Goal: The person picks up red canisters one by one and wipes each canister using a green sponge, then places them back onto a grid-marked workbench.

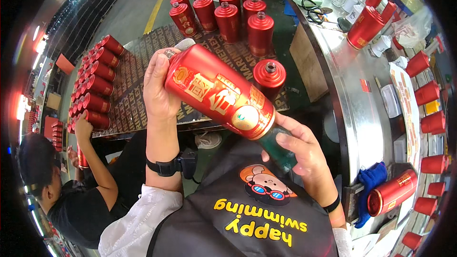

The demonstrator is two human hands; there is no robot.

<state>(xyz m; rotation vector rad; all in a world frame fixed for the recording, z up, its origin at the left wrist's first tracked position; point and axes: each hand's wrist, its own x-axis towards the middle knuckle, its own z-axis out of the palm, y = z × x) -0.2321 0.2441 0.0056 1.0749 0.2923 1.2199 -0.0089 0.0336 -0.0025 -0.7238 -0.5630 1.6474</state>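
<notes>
I hold the red bottle point(220, 93) up in front of my chest, between both hands, with its long axis slanting from upper left down to lower right. The neck end points up and to my left, the base down and to my right. My left hand point(161, 88) is wrapped around the shoulder near the neck, fingers closed on it. My right hand point(301, 148) sits at the base end, gripping what looks like a dark green cloth or pad point(281, 150) pressed against the bottom rim; I can't quite tell which it is. The hands are apart, one at each end, so neither is plainly nearer the middle.

The bottle's mouth is hidden behind my left fingers, and its base face is covered by my right hand. Beyond it, more red bottles point(228, 14) stand on a dark board point(143, 66) on the floor. The steel bench point(352, 100) curves along my right, and a red tube point(392, 191) lies there beside a blue cloth point(370, 181). Another person point(81, 195) crouches at my lower left.
</notes>
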